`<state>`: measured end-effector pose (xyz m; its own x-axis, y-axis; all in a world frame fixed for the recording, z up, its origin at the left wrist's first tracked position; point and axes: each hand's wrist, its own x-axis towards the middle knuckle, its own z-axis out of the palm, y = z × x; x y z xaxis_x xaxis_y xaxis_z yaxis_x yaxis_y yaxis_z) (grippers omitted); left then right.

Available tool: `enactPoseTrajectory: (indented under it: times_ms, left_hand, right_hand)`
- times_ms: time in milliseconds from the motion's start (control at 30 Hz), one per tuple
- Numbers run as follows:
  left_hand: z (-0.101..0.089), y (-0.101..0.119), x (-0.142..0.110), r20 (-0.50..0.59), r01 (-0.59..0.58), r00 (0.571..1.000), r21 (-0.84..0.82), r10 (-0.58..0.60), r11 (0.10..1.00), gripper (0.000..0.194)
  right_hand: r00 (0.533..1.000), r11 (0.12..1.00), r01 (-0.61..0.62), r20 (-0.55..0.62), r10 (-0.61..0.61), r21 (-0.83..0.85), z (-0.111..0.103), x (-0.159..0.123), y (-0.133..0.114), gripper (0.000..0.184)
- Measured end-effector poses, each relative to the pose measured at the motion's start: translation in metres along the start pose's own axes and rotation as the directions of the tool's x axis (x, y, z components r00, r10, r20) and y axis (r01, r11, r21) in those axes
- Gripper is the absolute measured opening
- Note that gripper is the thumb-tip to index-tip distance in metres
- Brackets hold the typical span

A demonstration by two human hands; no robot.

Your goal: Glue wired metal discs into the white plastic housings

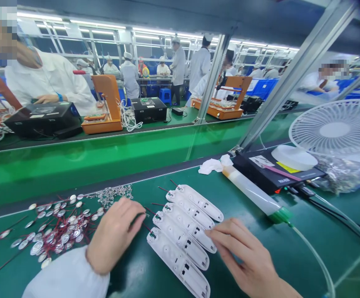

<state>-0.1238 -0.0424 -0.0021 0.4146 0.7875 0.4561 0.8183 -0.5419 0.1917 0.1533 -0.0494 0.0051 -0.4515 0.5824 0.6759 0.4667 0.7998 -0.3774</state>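
Several long white plastic housings (182, 231) lie side by side on the green bench mat (260, 231), each with a thin red wire at its left end. My left hand (114, 234) rests just left of them, fingers curled together near the wire ends; what they pinch is hidden. My right hand (244, 256) lies to the right, fingers stretched flat, fingertips touching the right edge of the housings. A heap of small round metal discs with red leads (56, 231) sits to the left of my left hand.
A large white glue syringe (254, 192) with a green tip and clear hose lies at the right, beside a black device (269, 171) and a white fan (337, 128). A crumpled white cloth (212, 165) lies behind. Beyond the green conveyor (105, 157) workers in white coats sit at orange fixtures (105, 107).
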Motion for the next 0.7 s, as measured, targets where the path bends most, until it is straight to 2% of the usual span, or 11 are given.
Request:
enactPoseTrajectory:
  times_ms: [67, 167, 300, 367, 467, 567, 700]
  left_hand:
    - [0.000, 0.029, 0.006, -0.053, -0.085, 0.995, -0.062, 0.082, 0.994, 0.012]
    - [0.005, 0.062, 0.009, -0.056, -0.201, 0.979, -0.067, 0.198, 0.977, 0.019]
    - [0.018, 0.085, 0.009, -0.098, -0.256, 0.962, 0.021, 0.257, 0.967, 0.032]
    - [0.022, 0.092, 0.011, -0.097, -0.263, 0.959, 0.047, 0.266, 0.964, 0.037]
    - [0.027, 0.100, 0.020, -0.084, -0.247, 0.965, 0.040, 0.249, 0.968, 0.037]
    - [0.037, 0.099, 0.036, -0.004, -0.219, 0.976, 0.046, 0.220, 0.975, 0.033]
    - [0.061, 0.085, 0.057, 0.153, -0.213, 0.969, 0.122, 0.194, 0.969, 0.040]
  right_hand:
    - [0.999, 0.998, -0.041, 0.009, 0.040, 0.045, 0.009, 0.006, -0.009, 0.018]
    - [0.998, 0.999, -0.045, 0.052, 0.043, 0.028, 0.020, 0.009, -0.019, 0.014]
    - [0.998, 0.999, -0.009, 0.066, 0.011, -0.034, 0.023, -0.002, -0.023, 0.020]
    - [0.998, 0.997, -0.024, 0.049, 0.028, -0.077, 0.018, -0.010, -0.022, 0.024]
    - [0.995, 0.991, 0.002, 0.100, 0.011, -0.132, 0.004, -0.020, -0.011, 0.026]
    - [0.991, 0.985, 0.055, 0.133, -0.033, -0.166, -0.012, -0.026, 0.016, 0.022]
    - [0.978, 0.934, 0.165, 0.176, -0.113, -0.316, -0.021, -0.033, 0.053, 0.022]
